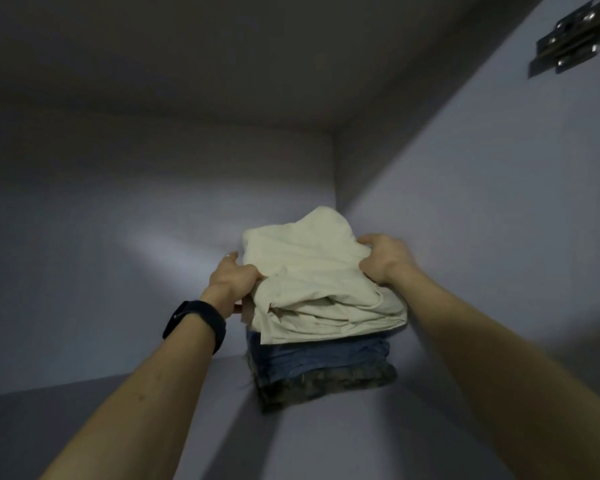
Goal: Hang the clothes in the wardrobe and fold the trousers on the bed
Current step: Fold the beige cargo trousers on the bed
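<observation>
Step in hand: stowing folded trousers on the wardrobe shelf (326, 445).

Left hand (234, 277) and right hand (383, 259) grip the cream folded trousers (312, 271) at opposite sides, with the fingers curled into the cloth.

Directly beneath the fingers lies folded blue denim (323, 358), then a dark patterned garment (326, 386) at the bottom.

The frame is blurred. The bundle probably rests on the denim, but this is not certain.

Next move, as judged: square the cream edges over the stack, then release both hands without dragging the top layer.
</observation>
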`<state>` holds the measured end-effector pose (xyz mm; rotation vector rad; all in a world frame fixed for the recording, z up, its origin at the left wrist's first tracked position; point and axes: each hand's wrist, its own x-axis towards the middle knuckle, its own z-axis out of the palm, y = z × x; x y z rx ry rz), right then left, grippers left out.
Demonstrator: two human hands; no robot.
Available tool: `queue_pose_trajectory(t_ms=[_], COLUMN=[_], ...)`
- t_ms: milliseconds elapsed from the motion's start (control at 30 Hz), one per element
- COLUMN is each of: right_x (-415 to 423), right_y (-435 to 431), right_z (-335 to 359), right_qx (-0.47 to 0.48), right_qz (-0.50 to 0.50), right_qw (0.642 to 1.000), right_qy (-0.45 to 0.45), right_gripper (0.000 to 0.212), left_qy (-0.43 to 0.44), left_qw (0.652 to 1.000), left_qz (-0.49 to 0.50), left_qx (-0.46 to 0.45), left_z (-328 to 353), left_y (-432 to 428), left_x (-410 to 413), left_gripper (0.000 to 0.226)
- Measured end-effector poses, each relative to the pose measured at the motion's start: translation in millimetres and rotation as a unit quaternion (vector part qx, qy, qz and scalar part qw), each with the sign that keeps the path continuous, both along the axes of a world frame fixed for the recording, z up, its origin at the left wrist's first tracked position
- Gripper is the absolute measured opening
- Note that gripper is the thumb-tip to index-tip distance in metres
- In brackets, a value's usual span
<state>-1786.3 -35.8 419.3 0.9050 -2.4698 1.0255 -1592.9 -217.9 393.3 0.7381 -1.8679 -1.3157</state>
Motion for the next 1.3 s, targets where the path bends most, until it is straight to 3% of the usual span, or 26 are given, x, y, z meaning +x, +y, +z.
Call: queue_pose_trajectory(t_ms=[100, 200, 400, 500, 567, 633, 667, 767, 800, 867, 933, 1000, 1200, 1300], right_x=[-14, -27, -35, -30, -22, -16, -14, -24, -33, -52, -60, -60, -22, 14], right_y=[-24, -44, -63, -58, -59, -70, -77, -100, -105, -111, -115, -118, -89, -66], right_z=[-9, -23, -38, -31, -24, -16, -14, -26, -39, -72, -92, -90, -64, -53], right_qx=[0.046, 0.120, 0.278, 0.307, 0.294, 0.261, 0.248, 0.282, 0.315, 0.366, 0.361, 0.351, 0.310, 0.231], right_qz=[0.004, 0.002, -0.028, -0.048, -0.052, -0.028, 0.008, 0.119, 0.123, 0.117, 0.131, 0.136, 0.085, 0.083], right_qw=[0.999, 0.993, 0.960, 0.950, 0.952, 0.956, 0.958, 0.950, 0.940, 0.923, 0.919, 0.921, 0.947, 0.966], right_qy=[-0.007, -0.013, 0.010, 0.031, 0.066, 0.129, 0.141, 0.066, 0.044, -0.014, -0.088, -0.100, 0.004, 0.080], right_gripper=[0.059, 0.053, 0.040, 0.036, 0.033, 0.038, 0.045, 0.065, 0.070, 0.077, 0.077, 0.075, 0.066, 0.067], left_qy=[-0.030, -0.078, -0.149, -0.254, -0.235, -0.179, -0.195, -0.384, -0.411, -0.387, -0.365, -0.355, -0.383, -0.360], left_qw=[0.999, 0.995, 0.988, 0.961, 0.938, 0.946, 0.942, 0.868, 0.851, 0.856, 0.858, 0.859, 0.862, 0.827], left_qz=[0.017, 0.029, -0.002, 0.020, 0.074, 0.047, 0.018, -0.018, -0.010, -0.002, 0.003, 0.009, -0.011, 0.042], left_qx=[0.029, 0.047, 0.036, -0.110, -0.242, -0.264, -0.272, -0.315, -0.328, -0.341, -0.362, -0.369, -0.332, -0.431], left_z=[-19, -41, -46, -24, -7, 0, -3, -48, -66, -89, -96, -94, -54, -22], left_y=[-17, -22, -27, -15, -8, -3, 2, 12, 13, 12, 14, 16, 5, -9], left_x=[-13, -25, -30, -28, -32, -44, -49, -66, -65, -59, -54, -54, -50, -65], left_gripper=[0.062, 0.013, 0.030, 0.047, 0.062, 0.065, 0.067, 0.083, 0.083, 0.082, 0.083, 0.082, 0.073, 0.063])
